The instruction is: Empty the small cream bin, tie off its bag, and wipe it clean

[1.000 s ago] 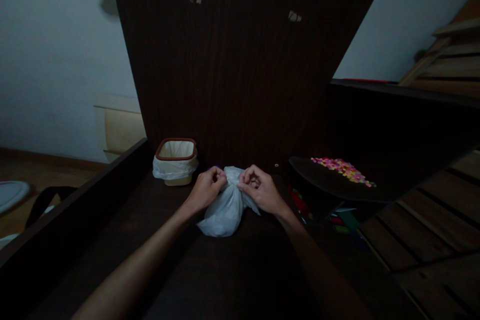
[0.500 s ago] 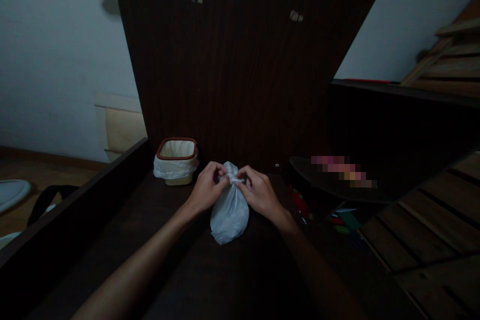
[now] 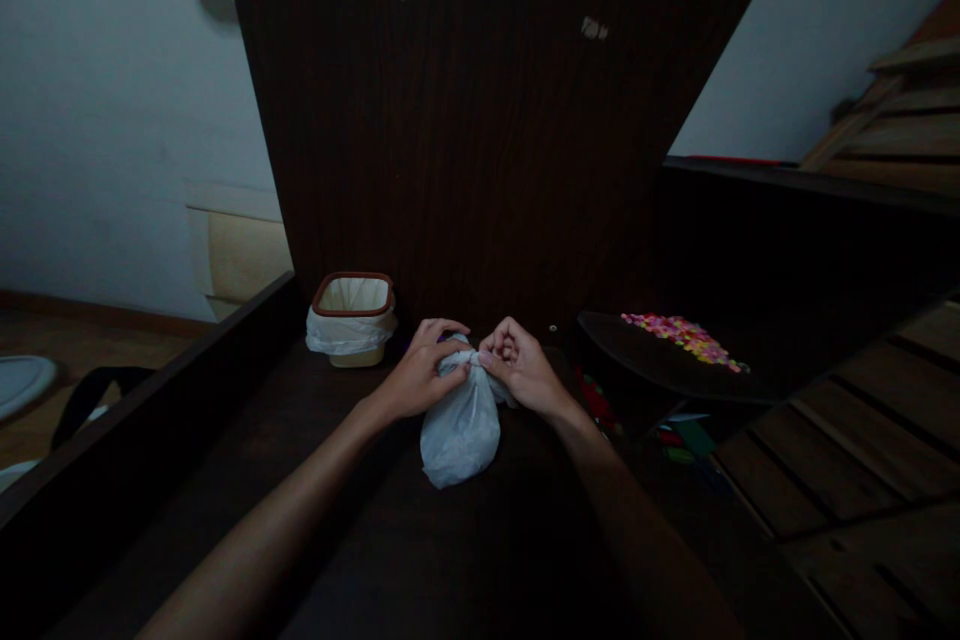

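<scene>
A small white plastic bag (image 3: pixel 460 430), filled and rounded, rests on the dark wooden surface (image 3: pixel 420 540) in the middle of the view. My left hand (image 3: pixel 420 370) pinches the gathered top of the bag from the left. From the right, my right hand (image 3: pixel 517 367) grips the same twisted top with curled fingers. Both hands meet just above the bag's body, and the bag's neck is bunched tight between them.
A small bin (image 3: pixel 351 318) with a brown rim and a white liner stands at the back left. A dark tray (image 3: pixel 645 365) with a heap of small colourful pieces (image 3: pixel 682 335) lies to the right. A tall dark wooden panel (image 3: pixel 480 120) rises behind.
The bag's loose, spread top has been drawn together into a tight neck. Both hands have shifted slightly up and closer over it. The bag now stands narrower and more upright.
</scene>
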A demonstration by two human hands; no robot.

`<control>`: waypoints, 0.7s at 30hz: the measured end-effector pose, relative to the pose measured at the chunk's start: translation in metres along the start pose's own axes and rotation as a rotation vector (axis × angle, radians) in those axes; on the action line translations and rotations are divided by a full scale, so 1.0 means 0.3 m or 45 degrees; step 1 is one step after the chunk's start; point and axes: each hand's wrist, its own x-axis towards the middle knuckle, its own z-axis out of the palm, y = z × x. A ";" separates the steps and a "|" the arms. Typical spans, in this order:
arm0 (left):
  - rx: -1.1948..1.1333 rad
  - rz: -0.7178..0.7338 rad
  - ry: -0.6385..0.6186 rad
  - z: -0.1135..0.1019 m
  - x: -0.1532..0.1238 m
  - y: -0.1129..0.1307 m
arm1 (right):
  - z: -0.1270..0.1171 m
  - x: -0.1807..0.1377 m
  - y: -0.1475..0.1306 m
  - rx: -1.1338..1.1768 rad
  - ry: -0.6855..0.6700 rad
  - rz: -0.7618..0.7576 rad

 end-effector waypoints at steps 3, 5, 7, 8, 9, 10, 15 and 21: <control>-0.031 0.003 -0.015 0.000 -0.001 -0.004 | -0.005 0.003 0.001 0.162 -0.020 0.093; -0.054 -0.015 -0.009 0.002 0.001 -0.003 | -0.003 0.005 0.007 0.254 -0.018 0.179; -0.100 -0.027 0.017 0.005 0.007 0.000 | 0.002 0.007 0.014 0.288 0.021 0.240; -0.134 -0.025 0.031 0.006 0.010 0.003 | 0.005 0.008 0.017 0.290 0.046 0.257; -0.165 -0.020 0.040 0.006 0.013 0.006 | 0.007 0.009 0.020 0.287 0.069 0.266; -0.187 -0.013 0.041 0.006 0.016 0.008 | 0.009 0.009 0.021 0.279 0.089 0.270; -0.189 -0.081 0.039 0.007 0.020 0.004 | 0.001 0.008 0.013 0.152 0.096 0.171; -0.304 -0.289 0.110 0.029 0.014 -0.012 | 0.000 0.003 0.007 -0.176 0.093 -0.029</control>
